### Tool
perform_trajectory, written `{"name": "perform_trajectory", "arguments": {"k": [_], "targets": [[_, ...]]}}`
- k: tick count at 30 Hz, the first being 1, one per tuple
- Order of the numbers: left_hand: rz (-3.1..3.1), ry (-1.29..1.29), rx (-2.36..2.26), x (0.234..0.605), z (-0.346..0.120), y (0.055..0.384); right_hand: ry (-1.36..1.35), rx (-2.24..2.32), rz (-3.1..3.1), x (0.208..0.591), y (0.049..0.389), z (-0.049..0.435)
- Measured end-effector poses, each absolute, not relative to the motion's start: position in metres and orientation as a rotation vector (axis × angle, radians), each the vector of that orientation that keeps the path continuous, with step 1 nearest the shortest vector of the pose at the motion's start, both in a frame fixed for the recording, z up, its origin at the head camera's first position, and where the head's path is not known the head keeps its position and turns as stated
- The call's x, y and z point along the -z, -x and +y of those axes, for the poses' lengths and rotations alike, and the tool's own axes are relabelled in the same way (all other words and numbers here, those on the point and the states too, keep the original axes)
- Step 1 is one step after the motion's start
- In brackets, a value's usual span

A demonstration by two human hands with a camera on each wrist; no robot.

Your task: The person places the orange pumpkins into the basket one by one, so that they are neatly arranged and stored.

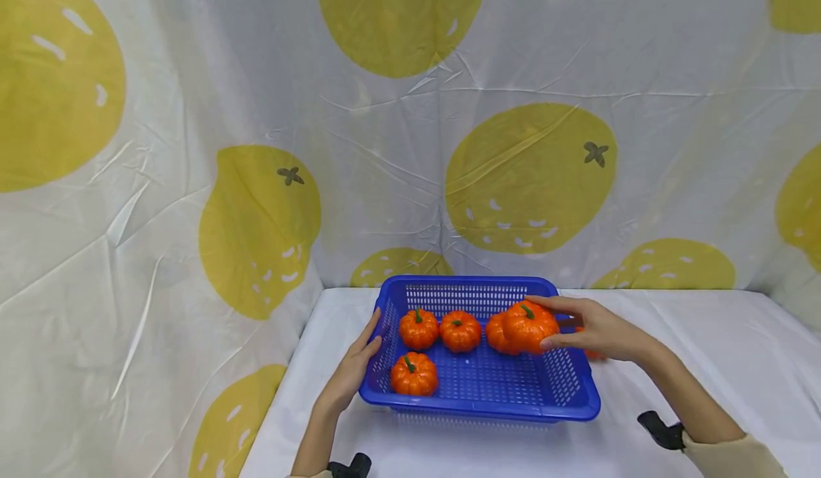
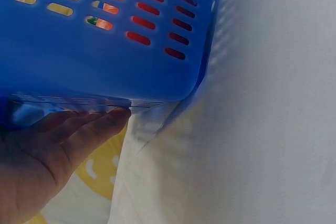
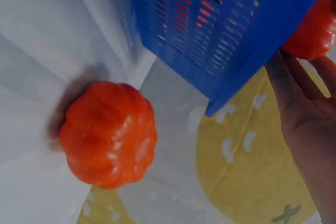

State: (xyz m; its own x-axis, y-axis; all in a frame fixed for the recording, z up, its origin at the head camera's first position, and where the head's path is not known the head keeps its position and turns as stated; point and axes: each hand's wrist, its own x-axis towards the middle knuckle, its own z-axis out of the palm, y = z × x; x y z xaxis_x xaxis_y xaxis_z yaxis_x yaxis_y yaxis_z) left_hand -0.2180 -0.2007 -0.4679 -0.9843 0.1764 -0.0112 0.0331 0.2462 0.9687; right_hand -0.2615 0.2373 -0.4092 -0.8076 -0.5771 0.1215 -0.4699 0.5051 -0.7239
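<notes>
A blue plastic basket (image 1: pixel 474 412) with slotted walls stands on the white table. My left hand (image 1: pixel 349 367) holds its left rim; in the left wrist view the fingers (image 2: pixel 100 129) lie against the rim's underside. Over the basket's right part, my right hand (image 1: pixel 593 327) grips a small orange pumpkin (image 1: pixel 529 326) with a green stem, thumb in front and fingers behind. This pumpkin partly covers another pumpkin (image 1: pixel 496 334) in the basket. Further left inside sit a back-left pumpkin (image 1: pixel 419 329), a middle pumpkin (image 1: pixel 460 331) and a front-left pumpkin (image 1: pixel 413 375).
One more orange pumpkin (image 3: pixel 109 135) lies on the table outside the basket's right wall, mostly hidden behind the right hand in the head view. White cloth (image 1: pixel 385 179) printed with yellow lemons hangs behind and to the left. The white tabletop (image 1: pixel 718 335) extends to the right.
</notes>
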Motion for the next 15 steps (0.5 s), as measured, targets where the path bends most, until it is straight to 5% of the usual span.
{"name": "perform_trajectory", "arguments": {"k": [15], "targets": [[2.376, -0.191, -1.865, 0.468, -0.200, 0.217, 0.941, 1.134, 2.609, 0.429, 0.255, 0.181]]}}
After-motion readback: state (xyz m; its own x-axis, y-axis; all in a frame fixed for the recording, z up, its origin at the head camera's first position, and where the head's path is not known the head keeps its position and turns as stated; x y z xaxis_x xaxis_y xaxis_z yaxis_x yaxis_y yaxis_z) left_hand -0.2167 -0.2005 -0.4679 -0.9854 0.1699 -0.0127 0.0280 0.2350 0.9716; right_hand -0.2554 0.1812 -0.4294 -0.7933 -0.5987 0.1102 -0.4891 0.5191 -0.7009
